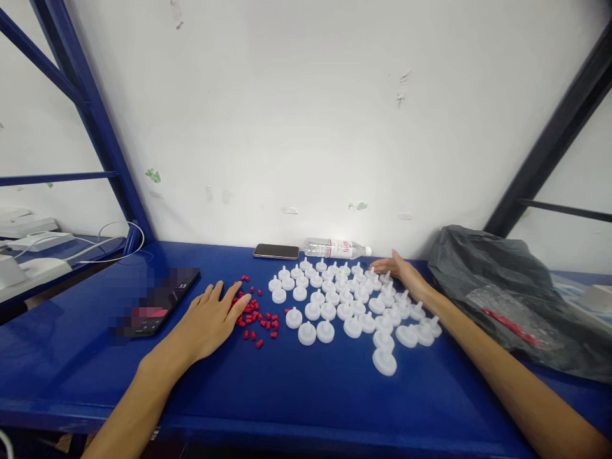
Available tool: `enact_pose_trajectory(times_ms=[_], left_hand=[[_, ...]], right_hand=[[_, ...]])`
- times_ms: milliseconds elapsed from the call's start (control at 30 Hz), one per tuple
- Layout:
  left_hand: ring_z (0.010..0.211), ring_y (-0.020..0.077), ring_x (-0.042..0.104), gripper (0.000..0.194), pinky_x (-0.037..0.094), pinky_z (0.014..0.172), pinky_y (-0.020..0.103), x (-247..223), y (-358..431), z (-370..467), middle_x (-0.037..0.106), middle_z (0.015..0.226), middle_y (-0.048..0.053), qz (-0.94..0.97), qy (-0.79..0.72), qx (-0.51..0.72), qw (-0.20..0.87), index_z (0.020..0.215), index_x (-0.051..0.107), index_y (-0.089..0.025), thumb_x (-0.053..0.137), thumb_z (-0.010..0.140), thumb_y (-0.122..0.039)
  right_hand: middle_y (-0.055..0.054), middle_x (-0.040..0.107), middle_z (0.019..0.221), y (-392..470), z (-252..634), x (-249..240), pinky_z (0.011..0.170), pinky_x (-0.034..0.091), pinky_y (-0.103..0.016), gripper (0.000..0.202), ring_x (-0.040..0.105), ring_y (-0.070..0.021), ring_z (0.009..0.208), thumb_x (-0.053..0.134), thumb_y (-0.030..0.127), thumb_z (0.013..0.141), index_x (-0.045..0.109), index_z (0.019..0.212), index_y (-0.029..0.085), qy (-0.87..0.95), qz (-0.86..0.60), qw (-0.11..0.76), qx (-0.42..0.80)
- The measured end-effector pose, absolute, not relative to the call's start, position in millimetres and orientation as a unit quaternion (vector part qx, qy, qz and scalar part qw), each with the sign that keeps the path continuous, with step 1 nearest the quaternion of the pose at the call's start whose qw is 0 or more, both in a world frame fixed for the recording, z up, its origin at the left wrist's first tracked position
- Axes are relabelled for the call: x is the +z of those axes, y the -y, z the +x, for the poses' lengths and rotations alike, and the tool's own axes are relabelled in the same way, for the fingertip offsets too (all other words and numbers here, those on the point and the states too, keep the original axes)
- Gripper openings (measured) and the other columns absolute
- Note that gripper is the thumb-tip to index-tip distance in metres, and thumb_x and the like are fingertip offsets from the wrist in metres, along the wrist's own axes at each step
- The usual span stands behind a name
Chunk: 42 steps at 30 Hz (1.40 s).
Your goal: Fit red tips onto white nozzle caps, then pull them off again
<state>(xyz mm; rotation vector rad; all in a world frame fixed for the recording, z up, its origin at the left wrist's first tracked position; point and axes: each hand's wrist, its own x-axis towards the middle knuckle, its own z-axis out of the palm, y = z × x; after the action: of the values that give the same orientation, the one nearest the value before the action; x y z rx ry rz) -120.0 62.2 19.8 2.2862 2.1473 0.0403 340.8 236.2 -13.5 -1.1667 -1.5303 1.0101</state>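
Several small red caps (pixel 255 317) lie scattered on the blue table (pixel 287 395). My left hand (pixel 210 319) rests palm down at their left side, fingers spread, the fingertips and thumb touching or over some of them. To the right, several white round lids with nozzles (pixel 344 299) stand nozzle up, spread over the tabletop. At their far right edge is my right hand (pixel 399 271), on its side with the fingers stretched and the thumb up, beside the lids and holding nothing visible. Parts of its fingers are hidden behind nozzles.
A phone (pixel 276 251) and a lying plastic bottle (pixel 337 248) sit by the wall. A dark device (pixel 165 303) is at the left. A black plastic bag (pixel 502 274) with a clear packet holding something red lies right. Blue shelf posts (pixel 90 121) rise at the left.
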Motion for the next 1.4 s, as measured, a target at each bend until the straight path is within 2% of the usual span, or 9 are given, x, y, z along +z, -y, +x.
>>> enact_pose_trajectory(times_ms=[200, 800, 1200, 1400], left_hand=[[0.154, 0.0422, 0.023, 0.059, 0.028, 0.119, 0.061, 19.3, -62.1, -121.0, 0.037, 0.165, 0.010, 0.732, -0.681, 0.010, 0.000, 0.147, 0.056, -0.023, 0.023, 0.101, -0.038], [0.155, 0.0418, 0.022, 0.058, 0.028, 0.119, 0.060, 15.1, -63.9, -122.6, 0.035, 0.166, 0.011, 0.734, -0.679, -0.004, -0.015, 0.149, 0.054, -0.024, 0.024, 0.101, -0.035], [0.154, 0.0433, 0.023, 0.057, 0.027, 0.120, 0.060, 17.0, -62.7, -121.3, 0.034, 0.166, 0.011, 0.736, -0.676, -0.023, -0.024, 0.150, 0.054, -0.023, 0.025, 0.101, -0.029], [0.153, 0.0436, 0.024, 0.055, 0.028, 0.119, 0.061, 17.0, -62.8, -121.1, 0.035, 0.166, 0.010, 0.740, -0.672, -0.015, -0.026, 0.149, 0.054, -0.025, 0.028, 0.100, -0.028]], right_hand=[[-0.010, 0.080, 0.094, -235.9, 339.8, -11.9, 0.111, 0.043, -0.050, 0.078, 0.072, -0.0330, 0.102, 0.037, 0.089, 0.085, 0.081, 0.083, 0.024, 0.625, -0.477, 0.463, 0.409], [-0.011, 0.080, 0.096, -232.2, 337.2, -8.3, 0.110, 0.045, -0.050, 0.076, 0.072, -0.0327, 0.102, 0.037, 0.086, 0.088, 0.081, 0.082, 0.023, 0.628, -0.479, 0.458, 0.408], [-0.011, 0.080, 0.096, -232.6, 336.1, -5.8, 0.110, 0.044, -0.052, 0.066, 0.072, -0.0338, 0.101, 0.049, 0.081, 0.087, 0.081, 0.084, 0.024, 0.630, -0.493, 0.452, 0.395], [-0.010, 0.080, 0.098, -232.3, 335.3, -5.8, 0.109, 0.045, -0.052, 0.063, 0.072, -0.0340, 0.102, 0.055, 0.082, 0.082, 0.081, 0.083, 0.025, 0.628, -0.499, 0.452, 0.390]])
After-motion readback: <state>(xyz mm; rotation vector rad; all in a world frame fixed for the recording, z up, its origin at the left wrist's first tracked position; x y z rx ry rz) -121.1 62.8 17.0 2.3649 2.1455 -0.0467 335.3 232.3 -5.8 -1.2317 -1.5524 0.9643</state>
